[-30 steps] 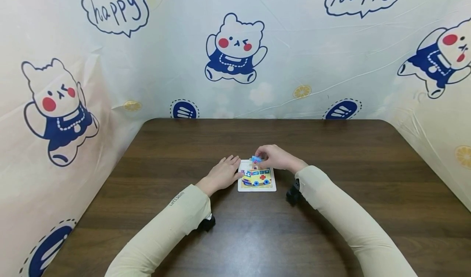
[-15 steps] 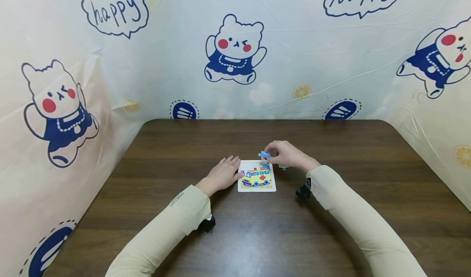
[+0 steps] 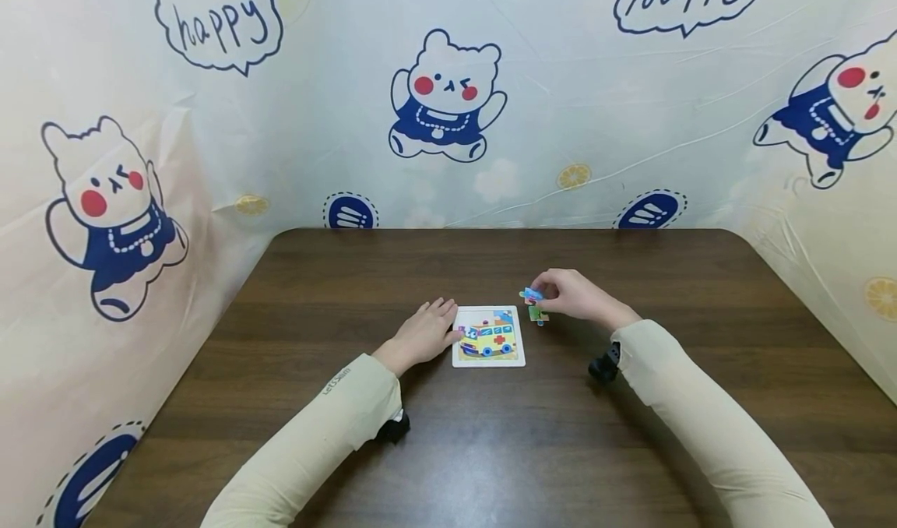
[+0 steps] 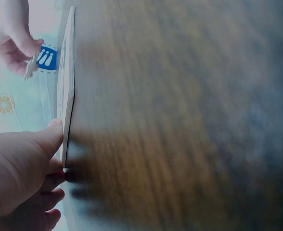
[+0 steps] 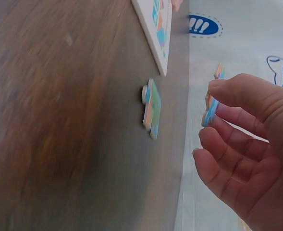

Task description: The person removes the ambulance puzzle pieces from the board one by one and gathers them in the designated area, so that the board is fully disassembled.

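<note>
A white-framed jigsaw tray (image 3: 490, 363) lies flat on the table. Its picture is a yellow ambulance, and the upper left part shows bare white. My left hand (image 3: 420, 335) rests at the tray's left side, fingers stretched out and the thumb on its edge. Held above the table, right of the tray, a blue and pink jigsaw piece (image 3: 530, 294) is pinched between thumb and fingers of my right hand (image 3: 578, 294). Below it a green jigsaw piece (image 5: 153, 108) lies loose on the table, just right of the tray.
The brown wooden table (image 3: 315, 271) reaches back to a printed cloth (image 3: 448, 193) with cartoon bears, which also hangs on both sides. A black wrist camera (image 3: 604, 364) sits under the right sleeve, and another (image 3: 394, 428) under the left.
My right hand has lifted the blue and pink jigsaw piece away from the tray's top and carried it right, uncovering the green piece. The left hand has stayed put.
</note>
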The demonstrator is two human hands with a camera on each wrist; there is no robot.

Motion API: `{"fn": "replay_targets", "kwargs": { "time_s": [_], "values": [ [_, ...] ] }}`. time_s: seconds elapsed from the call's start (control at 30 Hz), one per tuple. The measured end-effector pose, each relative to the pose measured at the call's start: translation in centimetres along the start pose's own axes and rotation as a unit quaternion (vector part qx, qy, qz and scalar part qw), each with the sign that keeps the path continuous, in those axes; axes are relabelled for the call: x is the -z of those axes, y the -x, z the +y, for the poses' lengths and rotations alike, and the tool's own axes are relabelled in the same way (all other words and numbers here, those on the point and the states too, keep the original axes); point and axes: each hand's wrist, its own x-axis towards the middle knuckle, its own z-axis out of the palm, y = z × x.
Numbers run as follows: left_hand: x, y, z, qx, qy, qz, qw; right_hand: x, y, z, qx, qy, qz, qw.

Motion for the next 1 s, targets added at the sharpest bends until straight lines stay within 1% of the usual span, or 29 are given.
{"fn": "replay_targets", "kwargs": {
  "time_s": [0.17, 0.43, 0.73, 0.87, 1.0],
  "values": [
    [0.0, 0.0, 0.0, 0.002, 0.002, -0.001, 1.0, 0.3, 0.5, 0.9, -0.012, 0.007, -0.003, 0.9999],
    [0.0, 0.0, 0.0, 0.003, 0.003, -0.004, 1.0, 0.7, 1.2, 2.1, -0.028, 0.002, -0.015, 0.9995],
    [0.2, 0.1, 0.1, -0.001, 0.001, -0.003, 1.0, 1.0, 1.7, 3.7, -0.028, 0.012, -0.032, 0.999],
    [0.2, 0.1, 0.1, -0.003, -0.001, -0.001, 1.0, 0.9, 2.0, 4.1, -0.031, 0.015, -0.04, 0.9986],
    [0.1, 0.1, 0.0, -0.003, -0.003, -0.001, 1.0, 0.8, 2.1, 4.3, -0.026, 0.025, -0.042, 0.9985]
  ]
}}
